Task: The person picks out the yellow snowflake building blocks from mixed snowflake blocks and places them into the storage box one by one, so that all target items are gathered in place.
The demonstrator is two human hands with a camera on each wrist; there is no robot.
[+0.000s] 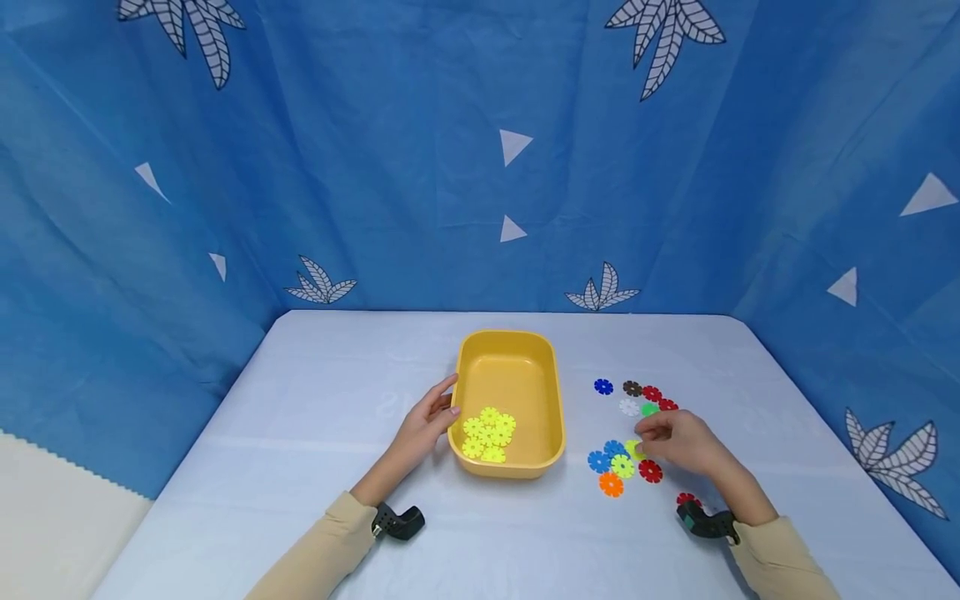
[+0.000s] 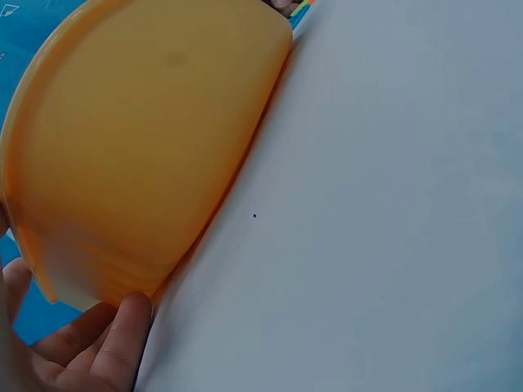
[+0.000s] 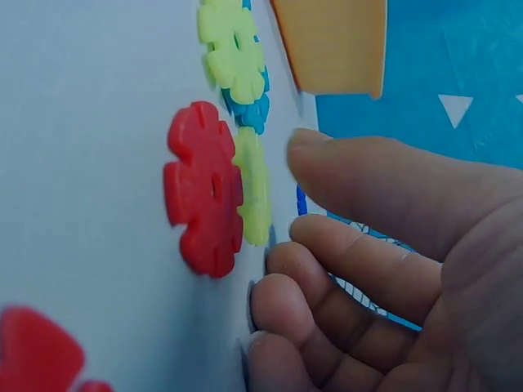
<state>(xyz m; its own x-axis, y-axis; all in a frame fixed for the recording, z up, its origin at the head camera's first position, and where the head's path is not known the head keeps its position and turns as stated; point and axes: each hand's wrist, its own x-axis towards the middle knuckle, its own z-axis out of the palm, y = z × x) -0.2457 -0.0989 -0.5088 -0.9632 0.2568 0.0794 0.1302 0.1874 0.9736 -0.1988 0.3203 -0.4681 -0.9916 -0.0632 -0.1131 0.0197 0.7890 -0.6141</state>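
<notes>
My left hand holds the left side of a yellow plastic bin, its fingertips at the rim and outer wall. In the left wrist view, its fingers lie low against the wall, near the tabletop. Inside the bin, yellow-green snowflake discs are heaped in the near left corner. My right hand hovers low over loose discs on the right, thumb and forefinger apart with nothing between them. Nearest it are a yellow-green disc and a red disc.
Farther back lie dark blue, brown, white and green discs, plus red ones. Blue discs and an orange disc lie nearer. Another red disc is by the right wrist. A blue curtain surrounds the white table.
</notes>
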